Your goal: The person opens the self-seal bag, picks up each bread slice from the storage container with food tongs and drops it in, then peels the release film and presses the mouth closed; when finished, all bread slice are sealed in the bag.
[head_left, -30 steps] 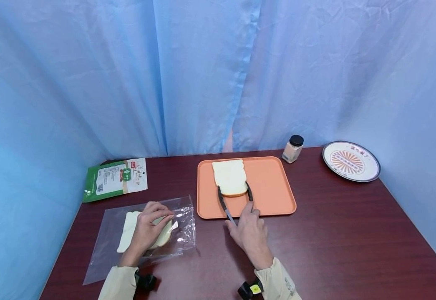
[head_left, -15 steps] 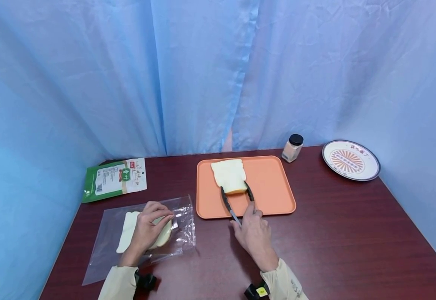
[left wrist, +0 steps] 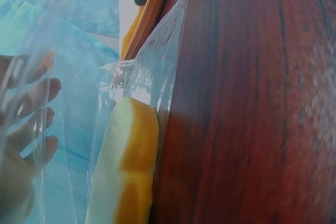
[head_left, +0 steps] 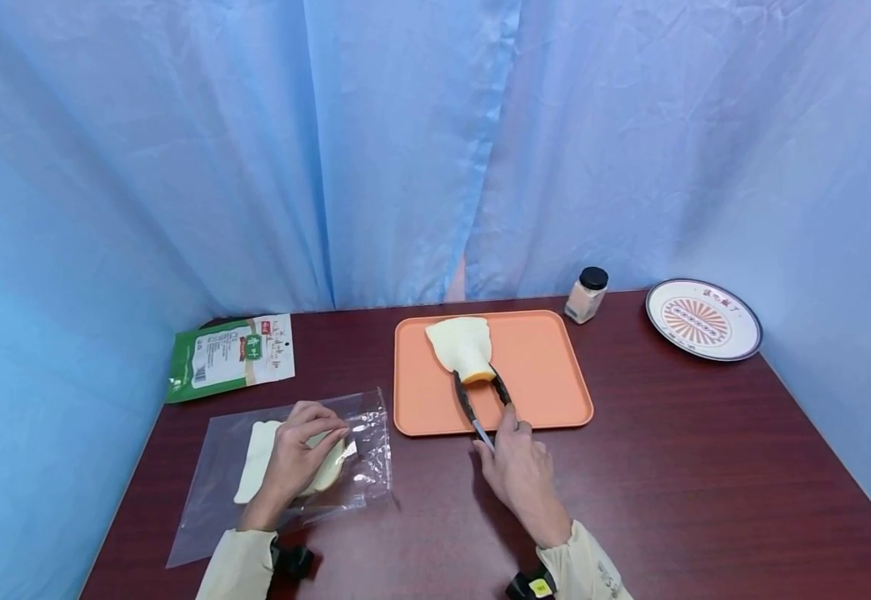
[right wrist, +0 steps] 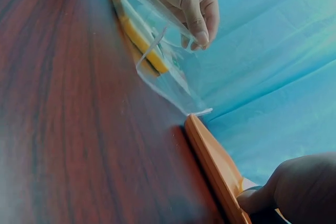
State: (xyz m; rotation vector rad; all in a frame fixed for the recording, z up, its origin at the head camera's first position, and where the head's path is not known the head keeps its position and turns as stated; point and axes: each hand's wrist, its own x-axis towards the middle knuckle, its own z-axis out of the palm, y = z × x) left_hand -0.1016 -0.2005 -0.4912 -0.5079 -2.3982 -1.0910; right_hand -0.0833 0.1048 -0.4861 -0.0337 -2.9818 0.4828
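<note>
My left hand (head_left: 296,458) pinches the upper layer of a clear plastic bag (head_left: 372,437) and lifts it, so the bag's mouth stands parted, as the right wrist view shows. Bread (left wrist: 139,145) with a yellow-brown crust lies inside the bag, partly hidden under the hand. In my right hand (head_left: 521,471) is a pair of tongs (head_left: 463,398) with black tips. The tips squeeze the near end of a white bread slice (head_left: 461,340) from both sides; that end is bunched narrow and its far end stays wide. The slice is over the orange tray (head_left: 543,367).
A green-and-white food packet (head_left: 232,358) lies at the back left. Behind the tray's right corner stands a black-lidded jar (head_left: 586,296). A patterned plate (head_left: 703,321) sits at the back right. Blue curtains (head_left: 405,150) border the dark wooden table (head_left: 668,467).
The tongs' tips have drawn closer together, and the slice's near end has gone from flat to bunched. My right hand has shifted slightly right. The left hand keeps its pinch on the bag.
</note>
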